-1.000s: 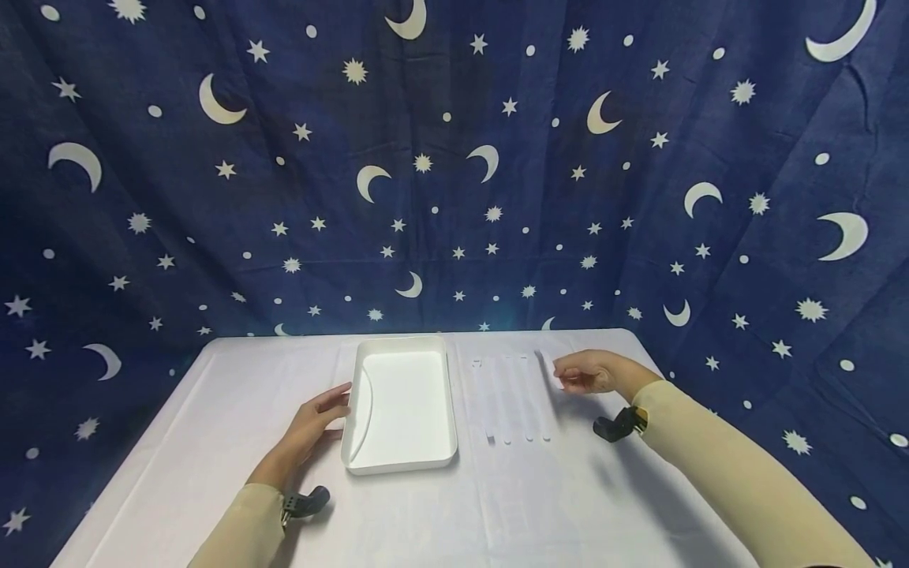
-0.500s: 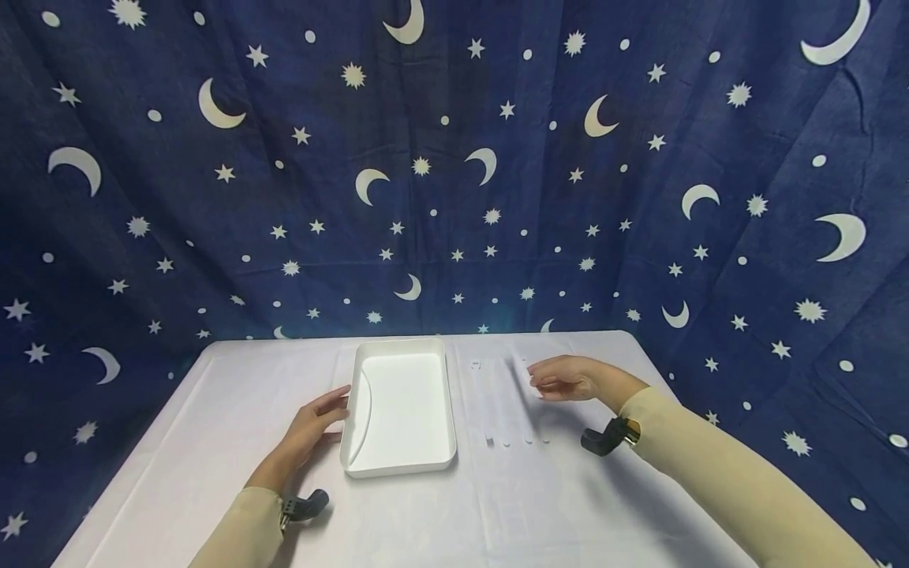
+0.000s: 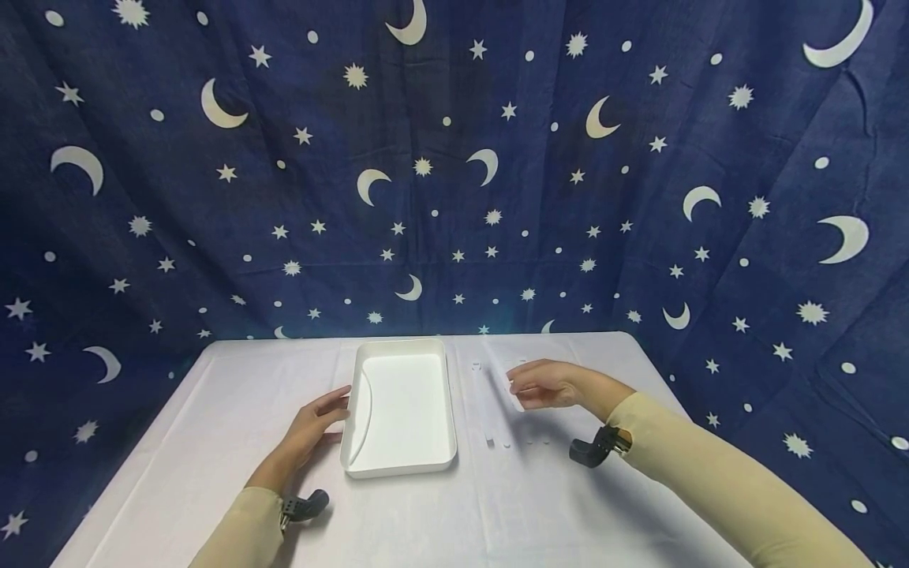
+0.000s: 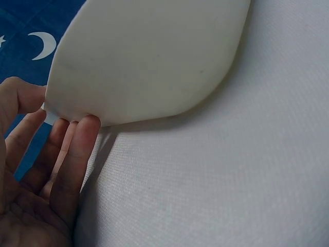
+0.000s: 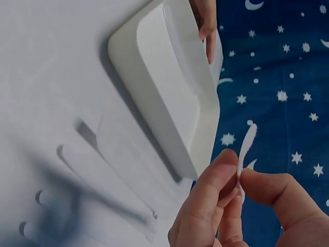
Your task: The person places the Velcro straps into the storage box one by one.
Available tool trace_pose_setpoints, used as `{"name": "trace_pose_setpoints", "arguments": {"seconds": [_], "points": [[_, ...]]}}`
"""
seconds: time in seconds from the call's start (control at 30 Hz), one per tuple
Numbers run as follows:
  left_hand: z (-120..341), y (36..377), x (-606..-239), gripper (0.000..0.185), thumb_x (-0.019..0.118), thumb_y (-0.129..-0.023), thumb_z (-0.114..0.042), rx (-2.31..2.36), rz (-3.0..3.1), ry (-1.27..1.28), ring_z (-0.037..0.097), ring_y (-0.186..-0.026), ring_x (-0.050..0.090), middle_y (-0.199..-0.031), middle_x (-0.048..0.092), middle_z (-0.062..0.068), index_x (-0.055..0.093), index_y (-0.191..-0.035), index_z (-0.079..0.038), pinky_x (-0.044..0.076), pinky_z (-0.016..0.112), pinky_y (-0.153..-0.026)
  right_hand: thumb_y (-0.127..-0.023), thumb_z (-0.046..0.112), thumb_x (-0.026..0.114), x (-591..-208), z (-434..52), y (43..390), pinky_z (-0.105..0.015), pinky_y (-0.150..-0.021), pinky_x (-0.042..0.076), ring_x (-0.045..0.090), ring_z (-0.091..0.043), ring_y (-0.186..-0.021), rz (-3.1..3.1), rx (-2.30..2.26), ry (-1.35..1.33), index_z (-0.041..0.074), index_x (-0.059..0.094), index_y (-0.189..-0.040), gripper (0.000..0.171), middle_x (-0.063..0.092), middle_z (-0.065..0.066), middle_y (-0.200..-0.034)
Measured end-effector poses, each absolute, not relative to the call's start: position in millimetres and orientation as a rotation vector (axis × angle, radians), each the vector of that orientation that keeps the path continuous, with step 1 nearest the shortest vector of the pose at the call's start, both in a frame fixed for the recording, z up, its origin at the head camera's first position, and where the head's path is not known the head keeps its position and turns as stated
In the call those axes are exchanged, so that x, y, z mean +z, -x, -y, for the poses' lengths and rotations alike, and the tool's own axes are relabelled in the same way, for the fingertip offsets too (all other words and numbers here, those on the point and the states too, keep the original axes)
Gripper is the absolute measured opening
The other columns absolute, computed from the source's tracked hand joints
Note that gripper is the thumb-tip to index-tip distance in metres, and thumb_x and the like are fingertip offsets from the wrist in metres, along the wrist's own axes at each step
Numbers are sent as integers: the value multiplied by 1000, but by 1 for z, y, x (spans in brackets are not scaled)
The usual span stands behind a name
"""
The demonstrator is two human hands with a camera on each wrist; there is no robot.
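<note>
A thin white strip [image 3: 500, 371] hangs slanted over the table, pinched near its lower end between the thumb and fingers of my right hand [image 3: 547, 385]. In the right wrist view the pinched strip [image 5: 249, 138] is seen nearly edge-on. A white rectangular tray [image 3: 399, 466] stands left of it, with a curved white strip [image 3: 370, 406] along its left inner side. My left hand [image 3: 312, 422] is at the tray's left wall. In the left wrist view its fingertips [image 4: 87, 126] touch the tray's outer side, the fingers mostly straight.
Several pale strips [image 5: 105, 182] lie in a row on the table, right of the tray, hard to see against the white tablecloth [image 3: 426, 525]. A dark blue curtain [image 3: 454, 197] with moons and stars hangs behind the table. Each wrist wears a black camera mount [image 3: 592, 451].
My right hand has moved left and slightly nearer with the white strip, across the row of strips towards the tray. My left hand and the tray stay where they were.
</note>
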State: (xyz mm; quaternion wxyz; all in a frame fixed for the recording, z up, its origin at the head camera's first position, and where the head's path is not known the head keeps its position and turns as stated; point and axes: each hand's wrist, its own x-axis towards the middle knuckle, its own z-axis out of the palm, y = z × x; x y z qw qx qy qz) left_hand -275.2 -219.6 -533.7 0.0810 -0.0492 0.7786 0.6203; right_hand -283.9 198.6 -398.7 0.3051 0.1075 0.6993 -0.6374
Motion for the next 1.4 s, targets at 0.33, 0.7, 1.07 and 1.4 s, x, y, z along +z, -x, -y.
{"name": "trace_pose_setpoints", "arguments": {"seconds": [0.33,0.7,1.07,1.4], "points": [[219,275,-530,63,64,-90,-16,1839,-2338,155,43,-134,45,-150,42,23,41,-149,-11,62,39,-87,-86,-7,60,-395,-175,283,-25,-71,63,60,-12,-78,-1827,-1676,-247,-4,47,-130,46,57,-5,-91],[220,277,-535,64,64,-89,-18,1821,-2353,167,43,-134,45,-150,43,22,42,-149,-13,61,38,-88,-87,-9,60,-394,-148,282,-31,-79,64,61,-17,-85,-1797,-1673,-233,0,57,-115,30,57,-7,-96],[219,276,-533,62,64,-89,-17,1819,-2355,173,42,-133,47,-148,46,21,43,-148,-13,61,39,-89,-85,-12,60,-393,-126,282,-36,-91,60,58,-19,-90,-1798,-1655,-236,-5,50,-131,48,53,-9,-103],[219,276,-534,63,65,-89,-20,1804,-2371,165,42,-134,45,-149,44,21,43,-148,-14,60,40,-91,-83,-12,62,-407,-108,286,-31,-83,63,61,-20,-87,-1813,-1652,-215,-4,54,-124,42,56,-10,-100]]}}
